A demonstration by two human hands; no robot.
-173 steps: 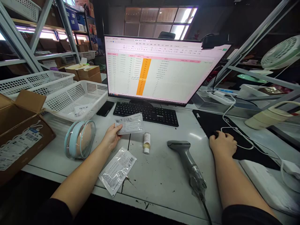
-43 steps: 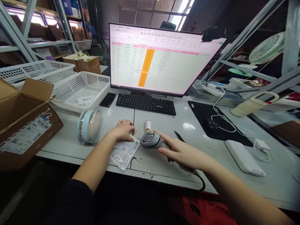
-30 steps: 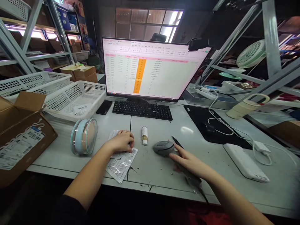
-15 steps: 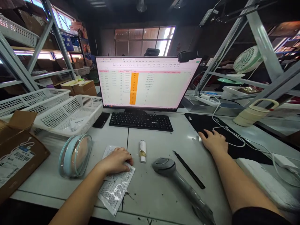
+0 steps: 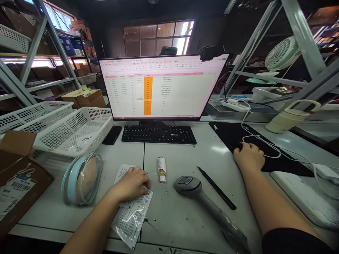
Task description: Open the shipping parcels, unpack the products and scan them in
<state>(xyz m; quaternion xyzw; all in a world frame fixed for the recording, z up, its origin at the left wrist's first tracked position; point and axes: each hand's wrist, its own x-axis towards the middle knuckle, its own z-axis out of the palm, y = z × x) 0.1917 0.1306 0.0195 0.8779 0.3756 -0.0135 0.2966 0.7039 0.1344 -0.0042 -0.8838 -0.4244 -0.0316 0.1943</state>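
Note:
My left hand [image 5: 134,183] lies over a flat silvery packet [image 5: 131,220] printed with small text, its fingers curled at the packet's right edge. Just right of that hand, a small bottle [image 5: 161,170] with a white cap and yellowish liquid lies on the table. On the black mouse mat [image 5: 225,132], my right hand [image 5: 249,157] is closed over a dark computer mouse [image 5: 240,145], mostly hidden beneath it. A grey barcode scanner [image 5: 212,208] and a black pen [image 5: 216,188] lie between my hands.
A monitor [image 5: 172,91] displays a spreadsheet behind a black keyboard [image 5: 159,134]. Leftward are a phone [image 5: 112,135], a white basket [image 5: 50,141], a clear-and-blue round case [image 5: 82,180] and a cardboard box [image 5: 29,183]. White cables [image 5: 275,150] cross the mat near a beige cup [image 5: 280,121].
My right hand has moved slightly right on the mat, its fingers drawn closer together. The left hand stays on the packet. The whole view has shifted a little.

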